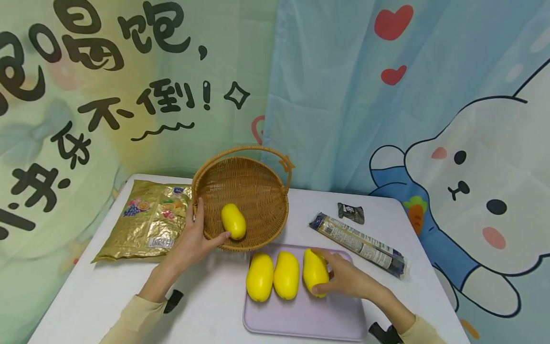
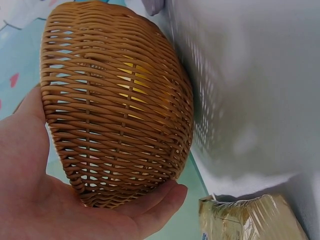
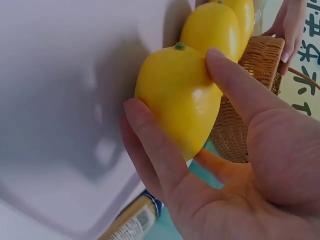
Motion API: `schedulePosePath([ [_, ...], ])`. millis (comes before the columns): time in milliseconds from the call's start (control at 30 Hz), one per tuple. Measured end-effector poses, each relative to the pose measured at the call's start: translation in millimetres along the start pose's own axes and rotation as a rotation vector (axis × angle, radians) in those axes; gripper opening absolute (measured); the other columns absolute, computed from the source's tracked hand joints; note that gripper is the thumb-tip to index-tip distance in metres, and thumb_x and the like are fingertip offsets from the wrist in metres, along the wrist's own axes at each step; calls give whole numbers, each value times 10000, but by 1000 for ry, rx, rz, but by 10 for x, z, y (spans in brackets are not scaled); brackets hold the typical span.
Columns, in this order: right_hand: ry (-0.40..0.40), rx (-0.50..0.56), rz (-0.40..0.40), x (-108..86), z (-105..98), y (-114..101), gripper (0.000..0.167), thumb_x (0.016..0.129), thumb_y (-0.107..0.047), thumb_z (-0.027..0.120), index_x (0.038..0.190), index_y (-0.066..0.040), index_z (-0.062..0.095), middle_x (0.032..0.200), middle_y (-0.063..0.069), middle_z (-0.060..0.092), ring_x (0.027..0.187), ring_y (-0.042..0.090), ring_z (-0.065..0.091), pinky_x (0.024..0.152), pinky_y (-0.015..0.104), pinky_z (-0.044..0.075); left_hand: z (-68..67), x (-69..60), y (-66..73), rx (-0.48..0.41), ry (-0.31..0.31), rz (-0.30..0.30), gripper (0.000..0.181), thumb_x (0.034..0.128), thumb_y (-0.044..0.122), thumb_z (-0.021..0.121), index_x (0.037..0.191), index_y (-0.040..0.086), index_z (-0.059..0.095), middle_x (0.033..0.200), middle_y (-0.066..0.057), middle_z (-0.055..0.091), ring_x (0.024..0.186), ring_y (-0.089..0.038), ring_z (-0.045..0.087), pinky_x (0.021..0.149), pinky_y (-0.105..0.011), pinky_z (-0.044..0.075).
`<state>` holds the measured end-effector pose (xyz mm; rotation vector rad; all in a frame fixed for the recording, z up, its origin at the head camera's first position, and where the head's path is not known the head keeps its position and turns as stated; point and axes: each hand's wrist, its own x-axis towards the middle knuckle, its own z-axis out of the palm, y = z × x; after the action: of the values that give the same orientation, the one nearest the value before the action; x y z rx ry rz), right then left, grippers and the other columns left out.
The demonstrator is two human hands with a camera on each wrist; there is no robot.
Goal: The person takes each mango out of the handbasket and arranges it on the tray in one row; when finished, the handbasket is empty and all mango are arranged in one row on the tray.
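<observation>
My left hand (image 1: pixel 195 238) grips the near left side of a brown wicker basket (image 1: pixel 264 210), thumb over its rim and fingers against the outside. The basket is tilted, its opening facing me, and one smooth yellow oblong fruit (image 1: pixel 234 221) lies inside. In the left wrist view the basket's woven wall (image 2: pixel 115 110) hides most of that fruit. On the lilac tray (image 1: pixel 301 319) three similar fruits lie in a row: a left one (image 1: pixel 259 277), a middle one (image 1: pixel 286 275) and a right one (image 1: pixel 314 273). My right hand (image 1: pixel 345 276) holds the right one between thumb and fingers; its green stem tip (image 3: pixel 179 46) shows in the right wrist view.
A gold foil bag (image 1: pixel 150 222) lies left of the basket on the white table (image 1: pixel 215 306). To the right are a long clear-wrapped packet (image 1: pixel 361 244) and a small dark packet (image 1: pixel 351 213). Printed curtains (image 1: pixel 326 95) hang behind the table.
</observation>
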<state>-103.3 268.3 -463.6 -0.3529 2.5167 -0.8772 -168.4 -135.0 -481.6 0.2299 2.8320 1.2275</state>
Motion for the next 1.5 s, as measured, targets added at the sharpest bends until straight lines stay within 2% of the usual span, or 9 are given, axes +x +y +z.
schedulePosePath([
  [167,5,-30,25,-6,53,1,961,784,-400,874,1551,-105,375,1228,128,605,908,187,570,778,348,494,-10,9,8,3,2,5,1233,872,628,705,1624,75,-100,1652,-303,-143,1097,-546,630,788,-490,581],
  [467,11,-25,32,-21,67,-35,1003,779,-420,875,1568,-119,333,1142,117,603,887,216,569,739,345,466,-29,19,20,10,8,7,1232,870,621,712,1627,70,-88,1650,-312,-130,1096,-546,631,770,-479,583],
  [700,8,-1,46,-28,58,-45,1036,768,-418,886,1578,-124,311,1263,182,587,904,196,606,760,354,501,-36,28,16,13,7,-2,1228,870,627,709,1629,87,-92,1654,-303,-130,1051,-525,655,723,-448,582],
  [933,2,22,72,-30,13,-53,1058,754,-423,895,1581,-125,306,1382,256,527,929,209,634,775,360,525,-25,31,-3,12,16,3,1226,870,623,710,1630,84,-87,1655,-303,-114,1137,-569,602,818,-530,577],
  [1033,17,28,77,-30,-56,-73,1058,755,-408,898,1581,-110,308,1450,298,469,995,254,654,797,391,556,-21,31,-9,14,19,5,1227,869,623,712,1630,82,-84,1656,-302,-116,1151,-578,591,822,-534,577],
  [1167,63,-11,79,-19,-224,-131,1054,762,-430,889,1588,-125,309,1512,269,420,1089,303,651,816,439,577,-25,25,-6,12,14,1,1232,865,634,709,1630,85,-85,1660,-286,-131,1153,-576,591,809,-520,581],
  [1367,109,-87,-14,15,-541,-335,1008,819,-454,839,1590,-111,287,1549,258,379,1169,386,628,842,468,587,-19,12,-4,8,10,2,1241,858,646,708,1630,83,-84,1660,-287,-127,1099,-550,627,732,-449,586],
  [1500,126,-130,-48,92,-693,-506,968,837,-446,825,1582,-118,300,1465,236,462,1171,360,624,874,470,576,-5,1,0,1,9,10,1237,862,632,714,1629,74,-80,1660,-286,-122,1117,-555,617,740,-451,588],
])
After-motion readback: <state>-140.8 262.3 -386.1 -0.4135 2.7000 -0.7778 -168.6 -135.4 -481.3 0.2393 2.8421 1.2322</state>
